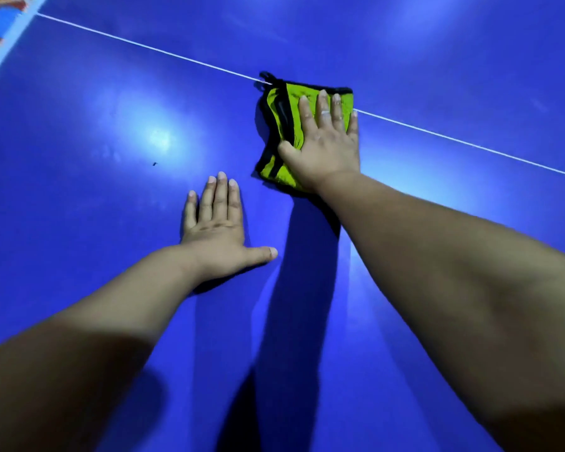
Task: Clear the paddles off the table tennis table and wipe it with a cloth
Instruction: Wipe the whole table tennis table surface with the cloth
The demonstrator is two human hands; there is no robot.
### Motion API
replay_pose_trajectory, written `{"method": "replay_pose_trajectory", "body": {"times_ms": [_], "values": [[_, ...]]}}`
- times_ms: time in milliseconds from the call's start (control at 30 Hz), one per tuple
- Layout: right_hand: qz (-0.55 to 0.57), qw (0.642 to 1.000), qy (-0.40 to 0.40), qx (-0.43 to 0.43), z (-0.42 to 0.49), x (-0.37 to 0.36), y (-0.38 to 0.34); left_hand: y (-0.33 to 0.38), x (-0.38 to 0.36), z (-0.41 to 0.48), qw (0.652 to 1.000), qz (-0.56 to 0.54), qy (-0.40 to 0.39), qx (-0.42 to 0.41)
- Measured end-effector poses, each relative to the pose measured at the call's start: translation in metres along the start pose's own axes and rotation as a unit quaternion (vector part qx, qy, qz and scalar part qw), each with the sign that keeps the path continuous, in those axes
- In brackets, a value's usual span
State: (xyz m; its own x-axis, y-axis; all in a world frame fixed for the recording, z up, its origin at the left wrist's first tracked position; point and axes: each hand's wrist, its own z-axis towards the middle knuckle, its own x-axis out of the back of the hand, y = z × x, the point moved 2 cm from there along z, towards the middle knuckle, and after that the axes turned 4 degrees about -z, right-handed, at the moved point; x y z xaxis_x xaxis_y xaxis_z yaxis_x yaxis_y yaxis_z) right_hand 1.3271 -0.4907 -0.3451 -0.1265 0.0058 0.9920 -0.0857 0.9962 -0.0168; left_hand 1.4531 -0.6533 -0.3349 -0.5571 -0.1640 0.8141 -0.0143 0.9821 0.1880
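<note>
- nearest the camera, two bare forearms reach forward from the bottom corners of the view over the blue table tennis table (79, 132), throwing dark shadows on the surface between them.
- a little further out, the left hand (216, 223) lies palm down and flat on the bare table, its four fingers (221, 194) straight and close together, the thumb stuck out to the right; it grips nothing.
- a small dark speck (154, 164) sits on the surface up and to the left of that hand, beside a bright patch of reflected light.
- beyond and to the right, the right hand (323, 145) presses flat on the cloth (279, 125), fingers spread and stretched forward over the fabric, not curled round it; a pale ring (325, 112) shows on one of them.
- the cloth is yellow-green with black edging, bunched and folded, and lies on the table under the right palm, sticking out to the left of the hand; a small black loop at its far corner touches the white line (144, 45).
- that thin white line runs slantwise across the table from upper left to right, passing under the far edge of the cloth and the right fingertips.
- farthest off, at the top left corner, the pale table edge (12, 37) shows, with blurred orange, red and blue shapes beyond it that cannot be made out.
</note>
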Motion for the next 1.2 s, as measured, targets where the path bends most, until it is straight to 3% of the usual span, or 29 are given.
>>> {"method": "replay_pose_trajectory", "body": {"times_ms": [300,500,733,1033,1200], "values": [[-0.035,0.985,-0.059,0.158,0.073,0.018,0.036,-0.001,0.003,0.0,1.0,-0.002,-0.028,0.013],[-0.017,0.987,-0.052,0.149,0.047,0.013,0.041,0.0,0.004,0.0,0.999,-0.004,-0.033,0.015],[-0.019,0.99,-0.057,0.131,-0.054,0.003,0.05,0.006,0.005,-0.004,1.0,-0.003,-0.013,0.025],[-0.012,0.992,-0.062,0.113,-0.219,-0.019,0.022,0.002,-0.003,-0.012,0.996,-0.047,0.069,-0.008],[-0.016,0.991,-0.069,0.111,-0.3,-0.03,-0.003,0.016,-0.015,-0.05,0.973,-0.039,0.223,-0.045]]}}
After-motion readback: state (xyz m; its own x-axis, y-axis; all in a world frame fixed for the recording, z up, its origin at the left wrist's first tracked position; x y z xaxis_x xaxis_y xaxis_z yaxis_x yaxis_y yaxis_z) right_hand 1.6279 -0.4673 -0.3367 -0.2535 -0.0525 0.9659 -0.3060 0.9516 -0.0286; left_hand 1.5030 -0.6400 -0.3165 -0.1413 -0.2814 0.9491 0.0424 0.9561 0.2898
